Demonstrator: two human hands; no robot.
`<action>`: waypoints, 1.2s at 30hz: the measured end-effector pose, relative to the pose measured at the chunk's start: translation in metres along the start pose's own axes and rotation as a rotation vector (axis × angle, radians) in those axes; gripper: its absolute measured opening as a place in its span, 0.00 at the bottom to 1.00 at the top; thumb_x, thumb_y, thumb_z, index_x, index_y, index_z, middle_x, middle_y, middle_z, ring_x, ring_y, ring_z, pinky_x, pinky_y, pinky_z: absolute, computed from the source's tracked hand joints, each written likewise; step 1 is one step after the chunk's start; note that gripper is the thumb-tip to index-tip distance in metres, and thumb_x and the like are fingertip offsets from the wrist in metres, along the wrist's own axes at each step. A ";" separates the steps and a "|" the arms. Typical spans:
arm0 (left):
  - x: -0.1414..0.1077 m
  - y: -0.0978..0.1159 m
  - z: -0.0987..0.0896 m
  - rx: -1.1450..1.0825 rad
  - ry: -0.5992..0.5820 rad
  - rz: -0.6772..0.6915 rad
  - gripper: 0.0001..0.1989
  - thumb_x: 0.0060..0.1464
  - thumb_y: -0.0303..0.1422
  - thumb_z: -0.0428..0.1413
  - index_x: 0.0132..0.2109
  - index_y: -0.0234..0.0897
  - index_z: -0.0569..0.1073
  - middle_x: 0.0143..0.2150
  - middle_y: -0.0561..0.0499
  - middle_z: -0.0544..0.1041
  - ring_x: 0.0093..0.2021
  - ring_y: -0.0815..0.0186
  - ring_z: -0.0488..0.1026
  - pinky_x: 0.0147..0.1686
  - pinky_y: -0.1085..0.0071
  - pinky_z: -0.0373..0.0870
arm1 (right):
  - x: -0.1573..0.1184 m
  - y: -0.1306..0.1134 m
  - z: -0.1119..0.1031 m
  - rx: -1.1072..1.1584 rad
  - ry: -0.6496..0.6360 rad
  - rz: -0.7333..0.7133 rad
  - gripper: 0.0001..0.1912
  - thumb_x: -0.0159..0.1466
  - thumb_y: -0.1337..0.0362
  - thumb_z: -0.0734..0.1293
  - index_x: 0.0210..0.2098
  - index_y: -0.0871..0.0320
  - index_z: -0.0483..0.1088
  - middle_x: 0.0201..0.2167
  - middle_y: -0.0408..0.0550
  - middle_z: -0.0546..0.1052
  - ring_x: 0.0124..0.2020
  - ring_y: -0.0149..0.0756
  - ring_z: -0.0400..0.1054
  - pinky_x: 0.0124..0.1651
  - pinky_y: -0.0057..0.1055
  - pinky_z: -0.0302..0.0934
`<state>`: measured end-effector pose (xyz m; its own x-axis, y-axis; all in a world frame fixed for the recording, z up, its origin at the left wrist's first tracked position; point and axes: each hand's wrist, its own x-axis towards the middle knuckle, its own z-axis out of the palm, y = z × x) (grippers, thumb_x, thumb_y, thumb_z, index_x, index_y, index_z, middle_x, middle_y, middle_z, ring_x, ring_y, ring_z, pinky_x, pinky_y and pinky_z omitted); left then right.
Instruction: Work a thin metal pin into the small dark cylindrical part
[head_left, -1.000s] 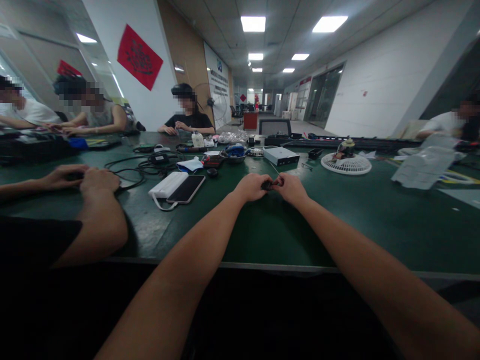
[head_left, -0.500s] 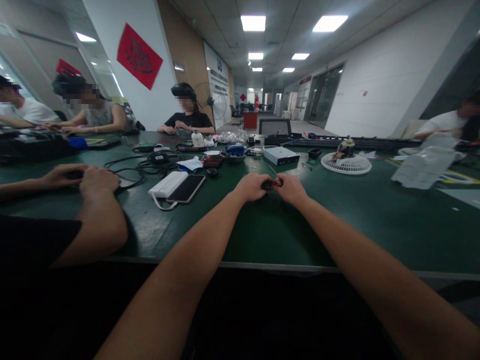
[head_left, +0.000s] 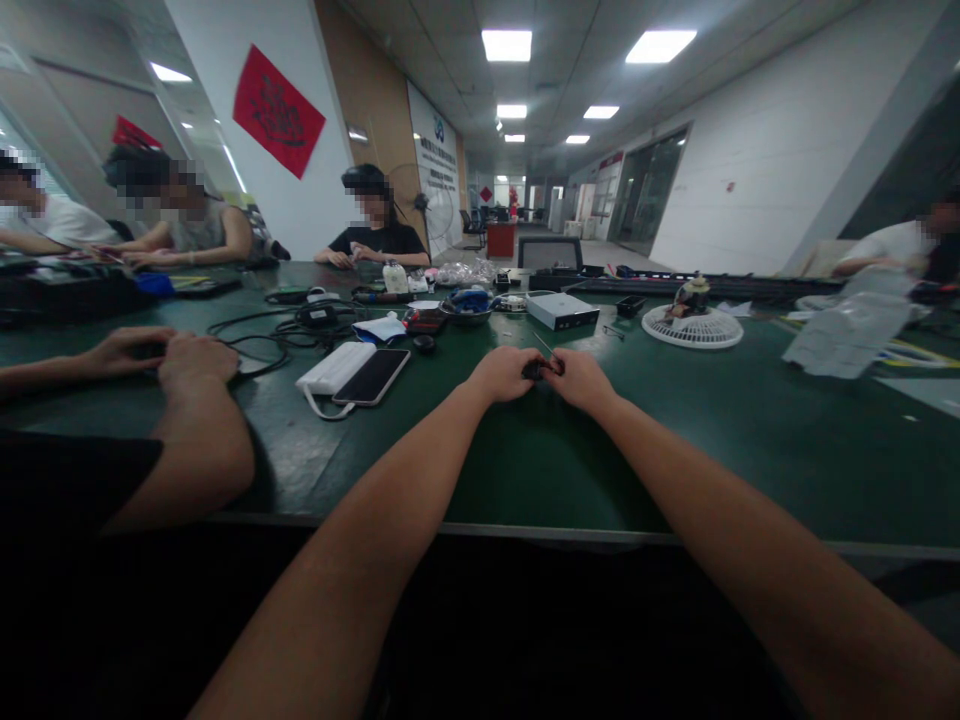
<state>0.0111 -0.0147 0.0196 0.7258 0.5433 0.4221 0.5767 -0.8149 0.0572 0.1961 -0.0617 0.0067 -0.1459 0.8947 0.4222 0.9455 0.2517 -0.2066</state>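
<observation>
Just above the green table [head_left: 525, 470], my left hand [head_left: 501, 376] and my right hand [head_left: 583, 380] meet in front of me. The left fingers are closed on a small dark part [head_left: 532, 370], mostly covered by them, its kind unclear. From the closed right hand a thin metal rod [head_left: 545, 346] sticks up and leans left; its other end is hidden, so I cannot tell what tool it belongs to. The right fingertips lie right beside the dark part. Whether they touch it is too small to see.
A phone [head_left: 371, 377] with a white power bank [head_left: 336, 370] lies left of my hands. Beyond stand a disc drive [head_left: 562, 310], a bowl [head_left: 466, 312] and a white fan grille [head_left: 691, 328]. A co-worker's hands [head_left: 196, 362] and black cables [head_left: 281, 335] are at left.
Both hands stay in nearly the same place. The thin rod's tip has shifted slightly left, and less of the reddish-brown area between the fingers shows.
</observation>
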 end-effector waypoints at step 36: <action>-0.004 0.004 -0.007 0.131 0.123 -0.296 0.18 0.55 0.33 0.59 0.54 0.41 0.74 0.47 0.44 0.82 0.50 0.52 0.78 0.52 0.60 0.70 | -0.003 -0.009 -0.003 0.052 -0.140 0.117 0.15 0.71 0.57 0.66 0.53 0.59 0.71 0.49 0.51 0.75 0.45 0.40 0.73 0.48 0.43 0.70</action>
<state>0.0082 -0.0208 0.0242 0.4735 0.7175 0.5109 0.8046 -0.5883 0.0805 0.1885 -0.0680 0.0101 -0.0782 0.9608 0.2661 0.9427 0.1581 -0.2937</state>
